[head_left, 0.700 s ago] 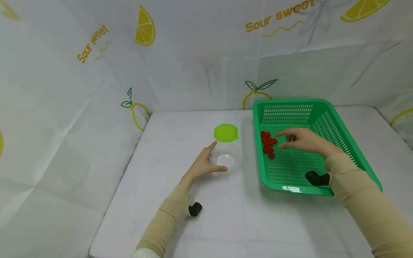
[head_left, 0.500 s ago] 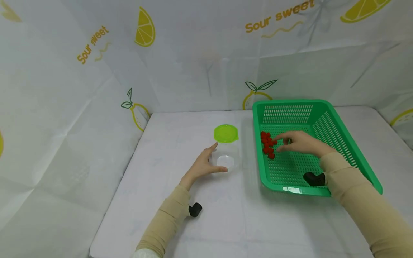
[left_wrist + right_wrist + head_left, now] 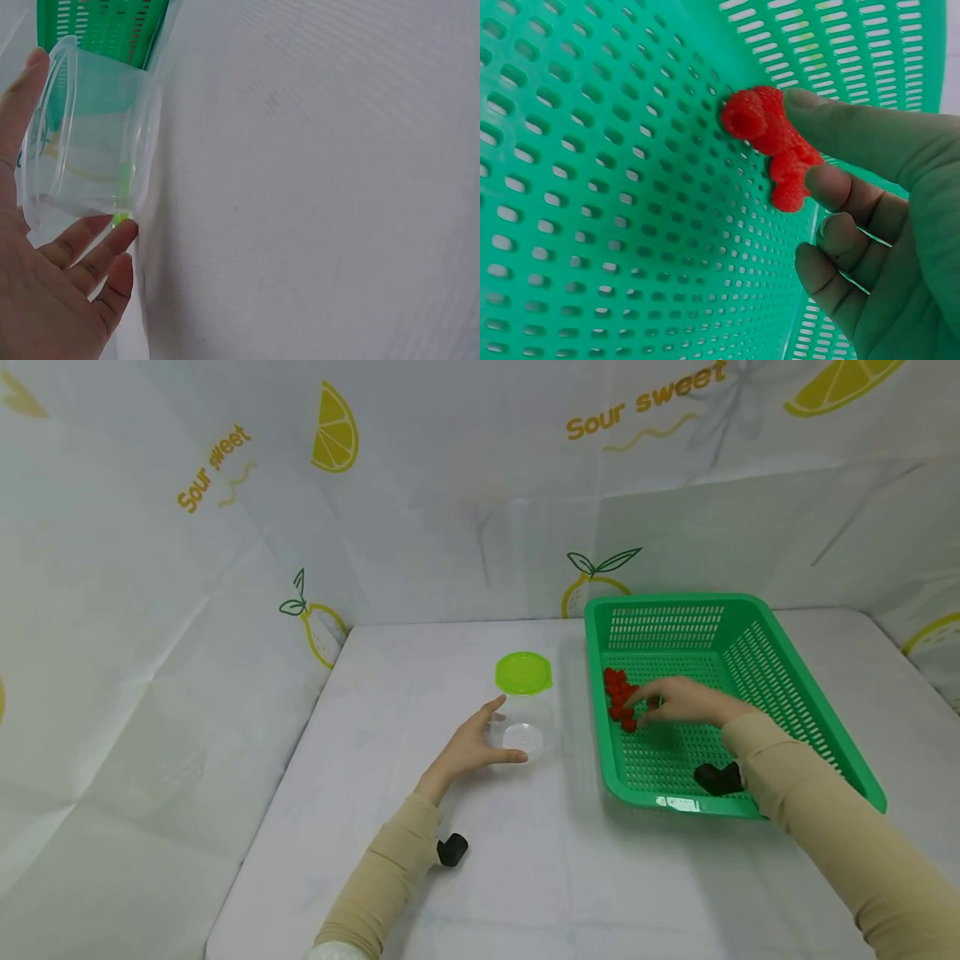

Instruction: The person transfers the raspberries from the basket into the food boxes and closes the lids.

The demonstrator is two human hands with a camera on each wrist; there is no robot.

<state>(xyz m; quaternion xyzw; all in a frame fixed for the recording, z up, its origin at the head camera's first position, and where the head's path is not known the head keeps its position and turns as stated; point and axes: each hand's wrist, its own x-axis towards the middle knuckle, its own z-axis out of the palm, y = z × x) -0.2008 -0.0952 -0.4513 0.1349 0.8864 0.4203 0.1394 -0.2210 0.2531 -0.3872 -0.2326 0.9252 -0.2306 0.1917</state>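
Note:
My left hand [image 3: 471, 743] holds a clear plastic tub [image 3: 522, 739] that stands on the table. In the left wrist view the thumb lies at the rim of the tub [image 3: 97, 142], with the fingers curved along the opposite side. A bright green lid [image 3: 523, 673] lies flat just behind it. Over the green basket [image 3: 742, 802], my right hand [image 3: 678, 700] reaches down to several red raspberries [image 3: 617, 693] bunched at the left wall. In the right wrist view its thumb and index fingertip stand apart, right at the raspberries [image 3: 761, 124]; the other fingers are loosely bent.
The basket has slotted walls [image 3: 832, 45] and stands at the right of the white-covered table [image 3: 450, 902]. A white sheet printed with lemons [image 3: 450, 485] hangs behind and at the left. Each wrist carries a black camera mount [image 3: 452, 850].
My right hand has moved left and slightly nearer, down to the raspberries, and its fingertips now overlap them. My left hand and the tub have stayed in place.

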